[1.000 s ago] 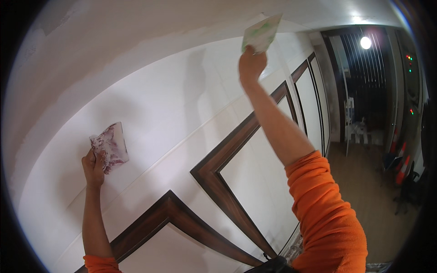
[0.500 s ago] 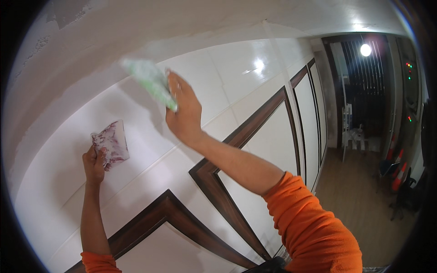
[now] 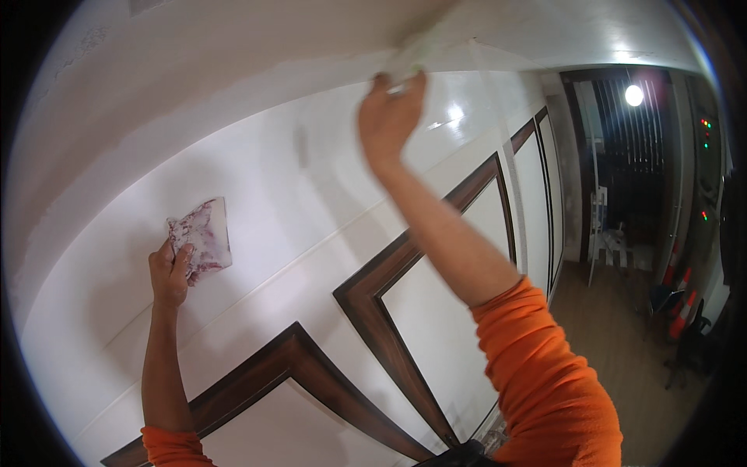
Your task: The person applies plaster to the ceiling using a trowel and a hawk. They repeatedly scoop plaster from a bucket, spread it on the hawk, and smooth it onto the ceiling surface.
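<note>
My left hand [image 3: 170,268] is closed around a flat, squarish putty spreader [image 3: 204,237], its face smeared with white and purple. It is held up in front of the white panelled wall [image 3: 272,187]. My right hand [image 3: 391,117] reaches higher, where the wall top meets the curved, plastered ceiling edge [image 3: 257,70]. Between its fingers is a pale green and white putty spreader [image 3: 420,56], smeared by motion. This spreader lies against or very near the ceiling surface; the blur hides which.
Dark brown wooden mouldings [image 3: 373,311] frame the lower wall panels. To the right, a wood-toned floor [image 3: 599,342] runs toward a dark doorway [image 3: 630,156] with a lit bulb [image 3: 634,96]. Orange cones [image 3: 683,311] and a dark chair [image 3: 689,354] stand along the right side.
My right hand has swung up and to the right with its spreader, from in front of the wall to the ceiling edge. My left hand has barely shifted, still holding its spreader.
</note>
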### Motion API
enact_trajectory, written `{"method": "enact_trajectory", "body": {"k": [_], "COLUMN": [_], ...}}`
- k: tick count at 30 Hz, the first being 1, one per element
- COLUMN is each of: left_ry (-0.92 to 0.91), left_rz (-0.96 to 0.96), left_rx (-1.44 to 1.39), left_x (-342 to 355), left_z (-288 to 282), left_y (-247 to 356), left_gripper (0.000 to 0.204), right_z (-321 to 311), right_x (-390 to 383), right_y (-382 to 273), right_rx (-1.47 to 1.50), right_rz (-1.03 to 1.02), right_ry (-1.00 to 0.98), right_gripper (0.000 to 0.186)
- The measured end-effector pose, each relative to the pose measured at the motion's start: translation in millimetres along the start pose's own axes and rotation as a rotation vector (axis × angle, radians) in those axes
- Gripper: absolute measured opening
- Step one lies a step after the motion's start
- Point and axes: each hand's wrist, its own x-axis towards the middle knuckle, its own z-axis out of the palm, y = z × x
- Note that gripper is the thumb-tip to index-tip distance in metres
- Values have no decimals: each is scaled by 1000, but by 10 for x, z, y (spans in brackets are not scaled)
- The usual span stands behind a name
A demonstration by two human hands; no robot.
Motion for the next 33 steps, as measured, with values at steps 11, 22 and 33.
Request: {"method": "enact_trajectory", "body": {"k": [11,22,33], "left_ry": [26,19,-5], "left_rz": [19,41,70], "left_rx": [-27,67,60], "left_x": [-36,-17,69], "left_z": [-149,-164,-68], "left_y": [-294,-198,-245], "left_gripper": [15,17,18], "right_z": [-405,-75,-330], "right_x": [-331,32,582], "right_y": [574,340,718], "right_rx": [85,-32,937], "right_rz": [249,-36,1011], "right_ry": [-95,-24,-317], "right_gripper": [32,45,24]}}
